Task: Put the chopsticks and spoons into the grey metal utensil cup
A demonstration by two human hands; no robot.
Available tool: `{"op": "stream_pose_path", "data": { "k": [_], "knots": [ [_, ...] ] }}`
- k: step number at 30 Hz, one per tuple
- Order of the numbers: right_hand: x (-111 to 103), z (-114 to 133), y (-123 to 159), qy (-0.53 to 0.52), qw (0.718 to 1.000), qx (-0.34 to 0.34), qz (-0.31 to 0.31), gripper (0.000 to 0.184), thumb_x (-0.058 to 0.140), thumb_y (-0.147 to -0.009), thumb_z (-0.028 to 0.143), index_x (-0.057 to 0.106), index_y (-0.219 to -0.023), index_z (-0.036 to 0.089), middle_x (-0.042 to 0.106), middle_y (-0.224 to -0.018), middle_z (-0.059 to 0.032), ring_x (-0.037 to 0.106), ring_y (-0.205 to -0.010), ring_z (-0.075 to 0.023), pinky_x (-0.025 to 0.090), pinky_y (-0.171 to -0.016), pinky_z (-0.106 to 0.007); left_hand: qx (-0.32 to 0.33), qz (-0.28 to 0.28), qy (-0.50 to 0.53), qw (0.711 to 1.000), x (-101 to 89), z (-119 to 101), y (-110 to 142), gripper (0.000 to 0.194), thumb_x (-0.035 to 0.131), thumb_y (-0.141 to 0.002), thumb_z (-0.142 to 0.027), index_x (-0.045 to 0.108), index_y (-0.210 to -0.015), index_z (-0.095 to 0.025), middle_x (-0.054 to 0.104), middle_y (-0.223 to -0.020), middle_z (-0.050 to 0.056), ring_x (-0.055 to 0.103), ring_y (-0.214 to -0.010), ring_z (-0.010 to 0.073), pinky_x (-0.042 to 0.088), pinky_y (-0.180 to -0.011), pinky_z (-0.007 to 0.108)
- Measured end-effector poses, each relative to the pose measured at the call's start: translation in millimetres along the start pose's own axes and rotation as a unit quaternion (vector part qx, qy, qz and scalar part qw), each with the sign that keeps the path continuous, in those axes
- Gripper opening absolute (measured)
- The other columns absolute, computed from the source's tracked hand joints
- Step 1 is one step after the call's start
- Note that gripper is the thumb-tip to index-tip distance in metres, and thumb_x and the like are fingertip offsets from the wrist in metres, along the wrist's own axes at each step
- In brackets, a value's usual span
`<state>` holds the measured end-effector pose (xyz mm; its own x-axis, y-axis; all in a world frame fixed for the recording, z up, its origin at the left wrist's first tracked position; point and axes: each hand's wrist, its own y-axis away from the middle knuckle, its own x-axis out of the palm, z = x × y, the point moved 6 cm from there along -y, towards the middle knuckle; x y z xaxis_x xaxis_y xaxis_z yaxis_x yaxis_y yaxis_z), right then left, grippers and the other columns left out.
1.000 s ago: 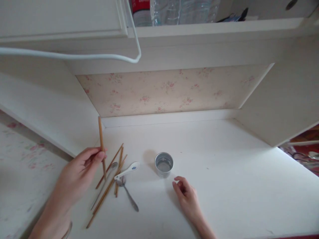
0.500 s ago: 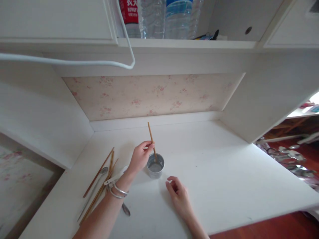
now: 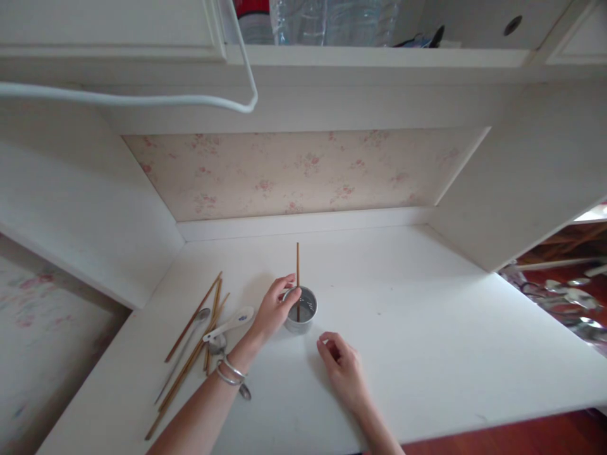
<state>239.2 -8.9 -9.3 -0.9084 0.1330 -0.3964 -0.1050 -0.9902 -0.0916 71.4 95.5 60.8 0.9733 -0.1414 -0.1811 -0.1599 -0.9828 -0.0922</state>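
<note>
A wooden chopstick (image 3: 298, 262) stands almost upright with its lower end inside a small grey metal cup (image 3: 298, 326). My left hand (image 3: 275, 306), with two silver bangles on the wrist, has its thumb and fingertips at the chopstick, right by the cup's rim. To the cup's lower right, my right hand (image 3: 344, 366) hovers low or rests on the table, its fingers loosely curled, with nothing visible in them. Beside my left forearm lie several chopsticks (image 3: 190, 357), a white ceramic spoon (image 3: 232, 323), a long-handled metal spoon (image 3: 183, 347) and another metal spoon (image 3: 218, 344), partly hidden by my wrist.
The white tabletop (image 3: 403, 328) runs back to a floral wall panel (image 3: 284, 177), with side panels left and right. Overhead, plastic bottles (image 3: 332, 22) stand on a shelf, and a white cable (image 3: 142, 100) hangs down. Metal utensils (image 3: 569, 297) appear beyond the right edge.
My left hand has come down to the cup's rim, and the chopstick has gone from tilted to nearly upright, lower in the cup. My right hand has barely moved. The view has tilted down slightly.
</note>
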Motion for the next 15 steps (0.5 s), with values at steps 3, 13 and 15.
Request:
{"op": "stream_pose_path", "data": {
  "k": [3,13,15],
  "knots": [
    [-0.5,0.5,-0.1,-0.002,1.0,0.004,-0.001,0.027,0.052,-0.092,0.043,0.063,-0.089,0.019,0.046,-0.057,0.0057,0.043,-0.05,-0.0124,0.032,-0.05,-0.023,-0.008,0.031,0.055,0.998,1.3,9.4,18.1,0.074,0.073,-0.077,-0.043,0.041,-0.141,-0.024,0.043,-0.147,0.012,0.038,-0.137,0.0275,0.031,-0.114,0.042],
    [11.9,61.5,15.5,0.034,0.99,-0.139,-0.008,0.014,0.051,-0.094,0.029,0.06,-0.089,0.02,0.052,-0.058,0.0044,0.051,-0.051,-0.0121,0.039,-0.05,-0.021,0.012,0.018,0.161,0.987,20.9,43.6,38.1,0.086,0.082,-0.068,-0.03,0.035,-0.14,-0.021,0.055,-0.135,0.013,0.053,-0.124,0.0285,0.037,-0.109,0.044],
    [29.0,101.0,14.2,0.053,0.975,-0.212,0.04,0.012,0.049,-0.094,0.024,0.06,-0.09,0.02,0.059,-0.062,0.0027,0.055,-0.054,-0.0124,0.043,-0.057,-0.023,0.01,0.034,0.177,0.984,21.1,40.9,40.5,0.081,0.082,-0.068,-0.03,0.041,-0.137,-0.019,0.06,-0.128,0.013,0.058,-0.117,0.0287,0.041,-0.105,0.043]
  ]
}}
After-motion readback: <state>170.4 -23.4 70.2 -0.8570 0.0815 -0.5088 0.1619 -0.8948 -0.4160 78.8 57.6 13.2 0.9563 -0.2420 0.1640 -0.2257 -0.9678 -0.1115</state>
